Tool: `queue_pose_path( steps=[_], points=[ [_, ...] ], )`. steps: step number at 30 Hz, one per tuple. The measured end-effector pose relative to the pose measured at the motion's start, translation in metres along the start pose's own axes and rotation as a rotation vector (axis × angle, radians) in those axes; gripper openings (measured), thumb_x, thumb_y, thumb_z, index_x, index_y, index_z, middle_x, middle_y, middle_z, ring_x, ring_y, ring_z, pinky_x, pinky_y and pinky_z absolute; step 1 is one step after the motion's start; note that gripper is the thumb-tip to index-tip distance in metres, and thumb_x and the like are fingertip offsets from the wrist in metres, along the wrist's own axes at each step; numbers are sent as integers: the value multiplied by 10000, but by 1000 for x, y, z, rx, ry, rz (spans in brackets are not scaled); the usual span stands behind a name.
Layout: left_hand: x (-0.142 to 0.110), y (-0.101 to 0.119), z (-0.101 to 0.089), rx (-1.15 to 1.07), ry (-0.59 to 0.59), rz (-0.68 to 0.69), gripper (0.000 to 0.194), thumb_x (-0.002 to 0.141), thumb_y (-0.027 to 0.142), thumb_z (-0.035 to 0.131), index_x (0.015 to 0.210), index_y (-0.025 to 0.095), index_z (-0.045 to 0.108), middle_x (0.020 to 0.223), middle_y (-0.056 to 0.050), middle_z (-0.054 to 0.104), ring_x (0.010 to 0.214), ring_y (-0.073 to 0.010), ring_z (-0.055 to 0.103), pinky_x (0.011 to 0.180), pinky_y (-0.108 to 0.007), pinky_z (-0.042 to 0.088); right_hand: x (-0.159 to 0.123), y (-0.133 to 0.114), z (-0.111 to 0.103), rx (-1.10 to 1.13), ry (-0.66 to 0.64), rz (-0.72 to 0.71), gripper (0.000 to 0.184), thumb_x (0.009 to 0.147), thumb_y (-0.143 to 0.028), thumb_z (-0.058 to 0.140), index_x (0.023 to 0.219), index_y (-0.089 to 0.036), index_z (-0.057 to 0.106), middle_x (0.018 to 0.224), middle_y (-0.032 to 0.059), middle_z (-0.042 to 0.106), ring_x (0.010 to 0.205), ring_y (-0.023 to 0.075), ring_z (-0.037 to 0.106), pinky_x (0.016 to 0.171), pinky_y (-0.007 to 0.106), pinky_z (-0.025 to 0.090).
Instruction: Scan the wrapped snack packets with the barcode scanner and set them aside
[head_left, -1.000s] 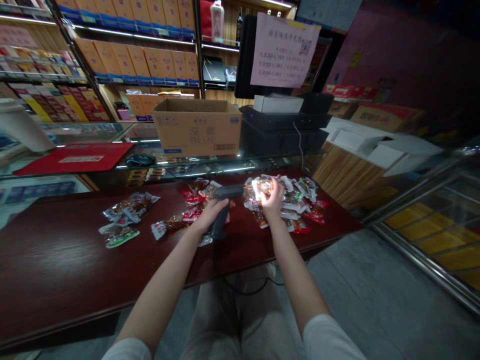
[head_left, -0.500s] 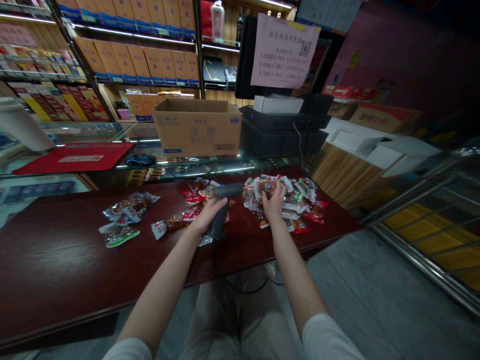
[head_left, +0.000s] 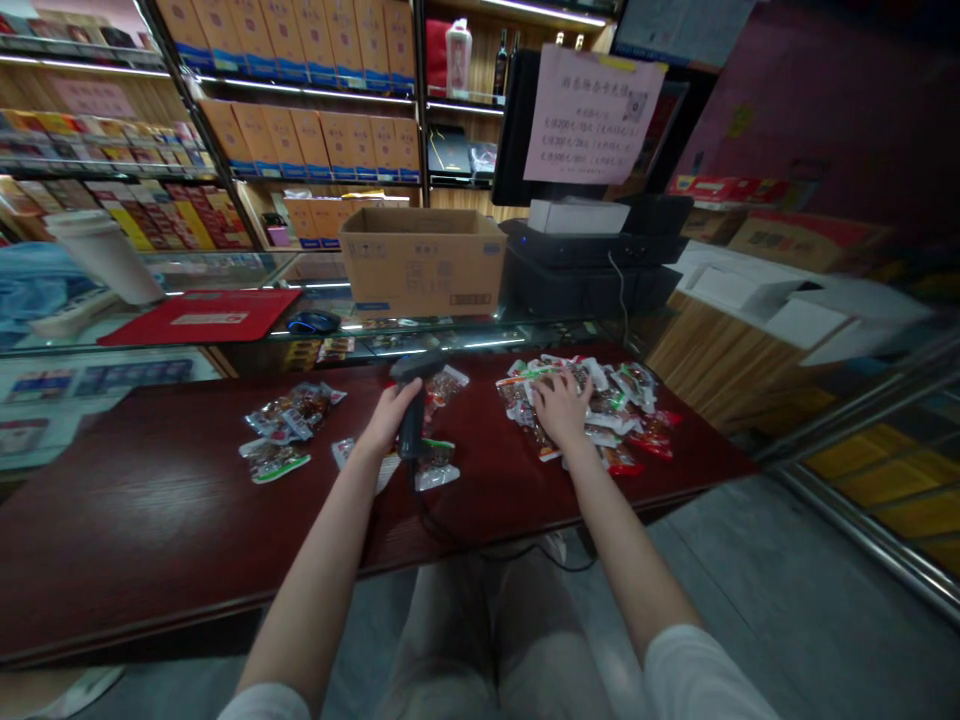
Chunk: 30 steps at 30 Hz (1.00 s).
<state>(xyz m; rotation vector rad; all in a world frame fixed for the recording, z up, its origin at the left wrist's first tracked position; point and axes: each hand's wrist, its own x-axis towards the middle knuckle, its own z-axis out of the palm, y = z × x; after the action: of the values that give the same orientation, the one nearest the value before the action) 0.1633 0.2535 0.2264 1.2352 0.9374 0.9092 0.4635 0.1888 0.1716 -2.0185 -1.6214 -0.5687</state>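
Note:
My left hand is wrapped around the handle of a dark barcode scanner, held upright above the wooden desk. Small clear snack packets with brown contents lie behind and beside the scanner, partly covered by it. To the right, my right hand rests with fingers apart on a heap of similar packets, some with red or green edges. Its fingertips touch the top packets, and I see none lifted. Another small group of packets lies on the left.
Behind the desk, a glass counter carries an open cardboard box, a computer mouse, a red mat, a white cup and a monitor with a paper notice. The scanner's cable hangs past the desk's front edge. Metal rails stand right.
The view has swung slightly left. My left hand with the scanner has moved left across the middle packets. My right hand stays at the right heap, its fingers now more spread.

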Motion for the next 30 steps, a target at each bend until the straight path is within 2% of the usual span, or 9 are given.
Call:
queue_pose_path(
  steps=[4, 7, 11, 16, 24, 30],
  points=[
    [-7, -8, -11, -35, 66, -14, 453, 718, 604, 654, 779, 166, 553, 540, -9, 614, 428, -123, 544, 425, -225, 408, -9, 2, 2, -10, -57, -91, 519, 846, -552, 577, 1269, -254, 624, 1424, 126, 512, 1390, 387, 274, 1079, 710, 65],
    [-9, -15, -11, -69, 98, -22, 440, 722, 593, 658, 776, 172, 544, 544, 0, 605, 427, -115, 533, 423, -221, 403, -13, 2, 3, -31, -97, -139, 587, 831, -575, 593, 1344, -293, 559, 1479, 117, 464, 1408, 392, 253, 1065, 737, 30],
    [-13, -17, -6, -62, 65, -30, 420, 738, 575, 660, 768, 170, 552, 548, -1, 603, 450, -116, 547, 432, -217, 407, -9, 7, 9, -50, -111, -117, 593, 843, -553, 585, 1370, -288, 534, 1482, 126, 467, 1409, 392, 258, 1054, 750, -19],
    [-18, -16, -5, -73, 51, -25, 419, 740, 571, 663, 758, 168, 549, 542, -3, 597, 458, -120, 551, 443, -220, 413, -5, 17, 16, -42, -116, -91, 611, 838, -563, 583, 1381, -290, 523, 1475, 127, 476, 1404, 397, 271, 1055, 751, -25],
    [-15, -16, -4, -67, 43, -34, 446, 713, 583, 681, 753, 154, 566, 562, -14, 614, 471, -117, 559, 454, -214, 419, -5, 15, 5, -81, -92, -116, 566, 894, -509, 532, 1421, -310, 471, 1511, 110, 430, 1395, 373, 303, 1088, 709, 9],
    [-16, -16, -4, -73, 58, -42, 446, 704, 585, 683, 755, 157, 568, 543, -5, 601, 445, -122, 547, 428, -218, 407, -5, 5, -11, -86, -113, -166, 357, 935, -388, 472, 1215, -246, 641, 1386, 113, 564, 1365, 348, 365, 1112, 675, -22]
  ],
)
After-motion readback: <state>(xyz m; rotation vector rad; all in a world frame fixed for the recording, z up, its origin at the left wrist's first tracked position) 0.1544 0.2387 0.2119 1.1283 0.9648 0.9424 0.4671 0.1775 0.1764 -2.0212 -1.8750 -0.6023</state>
